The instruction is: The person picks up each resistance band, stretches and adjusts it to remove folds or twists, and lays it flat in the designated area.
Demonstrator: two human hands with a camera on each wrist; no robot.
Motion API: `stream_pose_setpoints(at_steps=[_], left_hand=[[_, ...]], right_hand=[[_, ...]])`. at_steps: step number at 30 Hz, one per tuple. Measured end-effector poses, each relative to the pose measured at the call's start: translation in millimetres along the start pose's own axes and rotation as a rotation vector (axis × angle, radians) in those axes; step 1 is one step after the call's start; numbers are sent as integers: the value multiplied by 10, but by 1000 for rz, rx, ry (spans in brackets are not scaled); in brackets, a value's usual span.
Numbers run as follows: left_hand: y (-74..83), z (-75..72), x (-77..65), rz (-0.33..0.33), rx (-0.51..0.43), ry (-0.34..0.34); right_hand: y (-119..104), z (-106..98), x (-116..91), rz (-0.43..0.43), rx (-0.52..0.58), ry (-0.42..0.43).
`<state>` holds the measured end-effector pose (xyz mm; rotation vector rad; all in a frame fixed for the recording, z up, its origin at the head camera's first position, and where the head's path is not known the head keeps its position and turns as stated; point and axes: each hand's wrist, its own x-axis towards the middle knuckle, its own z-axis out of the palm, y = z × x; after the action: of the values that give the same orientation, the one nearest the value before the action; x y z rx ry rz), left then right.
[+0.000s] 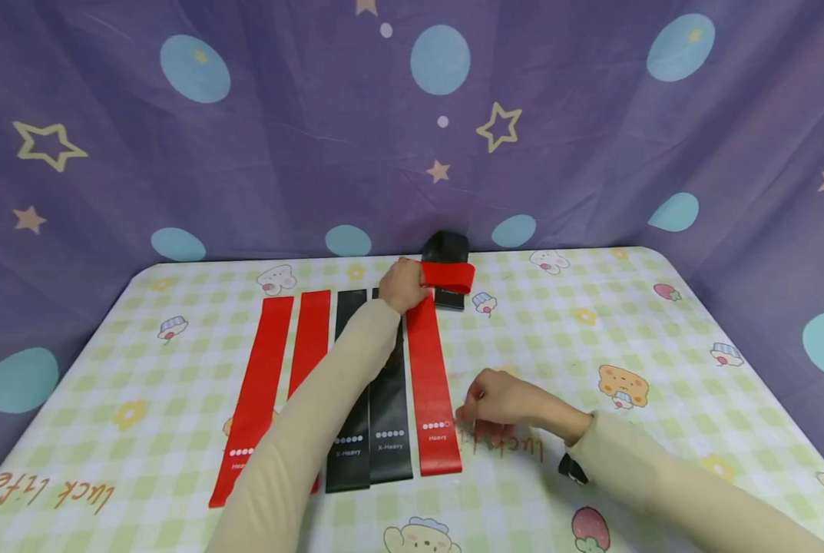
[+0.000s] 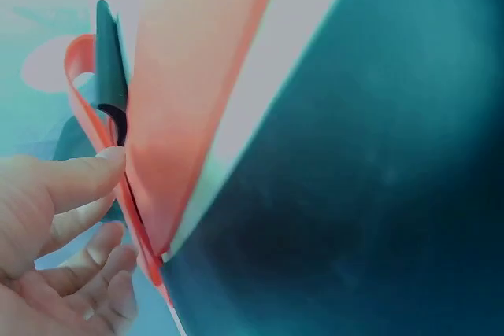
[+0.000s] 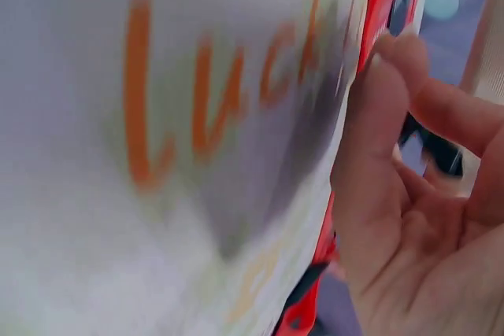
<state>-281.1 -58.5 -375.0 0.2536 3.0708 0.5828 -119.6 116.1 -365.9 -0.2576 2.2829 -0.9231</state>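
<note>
Flat resistance bands in red and black lie side by side, marked "Heavy" or "X-Heavy". At the far end of the rightmost red band [image 1: 434, 384], my left hand [image 1: 402, 286] pinches a red band loop [image 1: 456, 274]; in the left wrist view its thumb [image 2: 90, 175] is against the red edge. I cannot tell whether loop and flat band are one piece. A folded black band [image 1: 446, 247] lies behind the loop. Beside the near end of the rightmost red band, my right hand [image 1: 498, 399] has loosely bent fingers and nothing visible in its grasp.
Two more red bands [image 1: 259, 384] and two black bands [image 1: 389, 399] lie to the left, partly under my left sleeve. A small black object [image 1: 573, 468] shows by the right sleeve. The checked tablecloth [image 1: 557, 330] meets a purple curtain [image 1: 280, 153] at the back.
</note>
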Motion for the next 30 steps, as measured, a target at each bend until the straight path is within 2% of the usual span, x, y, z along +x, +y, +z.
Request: stream_pose_setpoints(at_steps=[8, 14, 17, 22, 26, 30], left_hand=[[57, -8, -99, -35, -201, -18], [157, -5, -180, -144, -392, -110], [198, 21, -201, -186, -438, -125], [208, 94, -193, -260, -499, -87], [203, 126, -188, -318, -606, -46], [244, 83, -212, -287, -693, 12]], right_hand=[[47, -375, 301, -8, 83, 115], [3, -571, 484, -27, 197, 167], [-24, -629, 566, -38, 255, 198], [-58, -693, 703, -55, 362, 241], [-80, -713, 815, -45, 471, 283], [-88, -688, 890, -19, 597, 271]])
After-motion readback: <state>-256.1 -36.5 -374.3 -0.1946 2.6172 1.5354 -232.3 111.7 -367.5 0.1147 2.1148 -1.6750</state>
